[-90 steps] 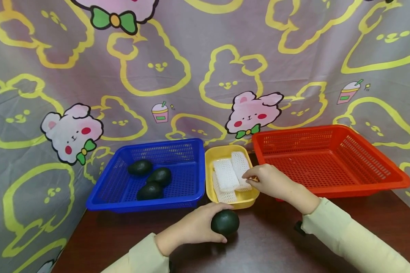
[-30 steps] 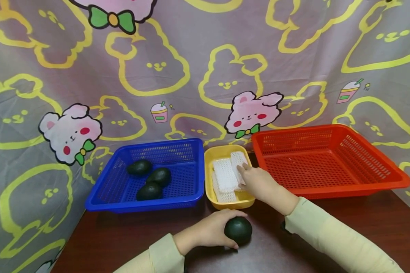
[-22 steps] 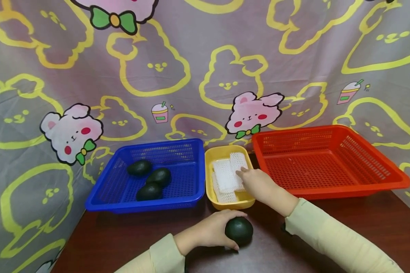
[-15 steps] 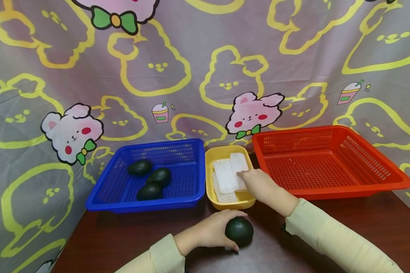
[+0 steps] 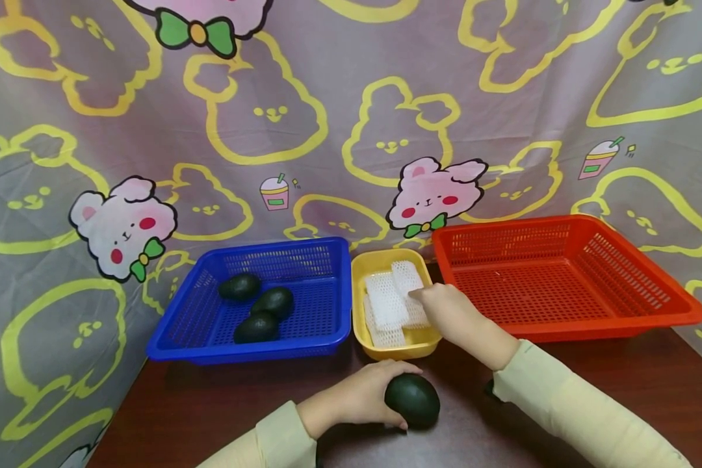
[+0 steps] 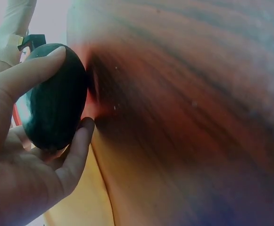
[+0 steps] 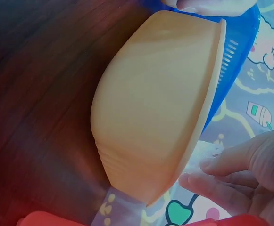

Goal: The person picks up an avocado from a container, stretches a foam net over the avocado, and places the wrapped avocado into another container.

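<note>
My left hand [image 5: 363, 393] grips a dark green avocado [image 5: 413, 402] just above the table, thumb on one side and fingers on the other. In the left wrist view the avocado [image 6: 56, 99] stands lengthwise between thumb and fingers. My right hand [image 5: 453, 315] reaches over the right rim of a yellow tub [image 5: 396, 351]. Its thumb and forefinger pinch the edge of a white foam net sleeve [image 5: 405, 276], the rightmost one. More white foam net sleeves [image 5: 384, 300] lie under and beside it. In the right wrist view the tub wall [image 7: 151, 99] hides most of the sleeves.
A blue basket [image 5: 316, 351] with three avocados [image 5: 256, 327] stands left of the tub. To the right is a red basket [image 5: 567, 322]. A patterned cloth [image 5: 304, 97] hangs behind them. Dark brown table [image 5: 474, 429] spreads in front.
The left hand has carried the avocado to the right, and the avocado has turned a little in its grasp. The right hand has gone from the tub's right rim onto the foam sleeve, which has shifted slightly.
</note>
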Demonstrator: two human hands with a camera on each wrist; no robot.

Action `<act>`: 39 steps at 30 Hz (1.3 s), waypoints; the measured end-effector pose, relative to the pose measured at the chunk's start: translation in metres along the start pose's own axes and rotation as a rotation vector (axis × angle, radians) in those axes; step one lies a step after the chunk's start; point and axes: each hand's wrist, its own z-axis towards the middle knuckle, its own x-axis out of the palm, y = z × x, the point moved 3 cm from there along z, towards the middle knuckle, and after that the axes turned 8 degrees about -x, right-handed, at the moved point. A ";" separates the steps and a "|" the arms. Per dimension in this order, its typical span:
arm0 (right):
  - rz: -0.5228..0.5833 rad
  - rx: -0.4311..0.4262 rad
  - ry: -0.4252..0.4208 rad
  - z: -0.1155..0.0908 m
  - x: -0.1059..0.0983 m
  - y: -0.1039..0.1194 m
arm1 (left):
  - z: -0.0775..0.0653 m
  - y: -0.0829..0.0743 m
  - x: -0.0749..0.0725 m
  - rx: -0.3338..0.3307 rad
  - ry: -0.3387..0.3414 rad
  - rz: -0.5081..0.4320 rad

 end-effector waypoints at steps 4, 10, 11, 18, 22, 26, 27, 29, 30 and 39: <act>-0.001 -0.011 -0.012 -0.001 -0.001 -0.003 | -0.001 -0.002 0.000 -0.010 -0.002 0.005; -0.020 -0.037 -0.070 -0.002 -0.004 -0.007 | -0.002 -0.002 0.000 -0.002 0.002 0.013; -0.023 -0.038 -0.079 -0.002 -0.006 -0.007 | -0.002 -0.002 0.000 0.002 0.002 0.015; 0.014 -0.026 -0.107 -0.005 -0.014 -0.008 | -0.003 0.000 0.001 0.041 0.015 0.036; 0.041 -0.016 -0.113 -0.007 -0.016 -0.008 | -0.004 0.000 0.002 0.066 0.019 0.027; 0.052 -0.023 -0.132 -0.007 -0.017 -0.010 | -0.005 0.001 0.004 0.067 -0.025 -0.013; 0.051 -0.025 -0.137 -0.008 -0.017 -0.010 | -0.005 0.002 0.004 0.060 -0.044 -0.024; 0.051 -0.031 -0.147 -0.008 -0.017 -0.011 | -0.005 0.002 0.005 0.042 -0.082 -0.035; 0.052 -0.032 -0.149 -0.008 -0.017 -0.011 | -0.005 0.003 0.005 0.031 -0.096 -0.037; 0.058 -0.022 -0.154 -0.009 -0.018 -0.013 | -0.005 0.000 0.007 -0.013 -0.100 0.027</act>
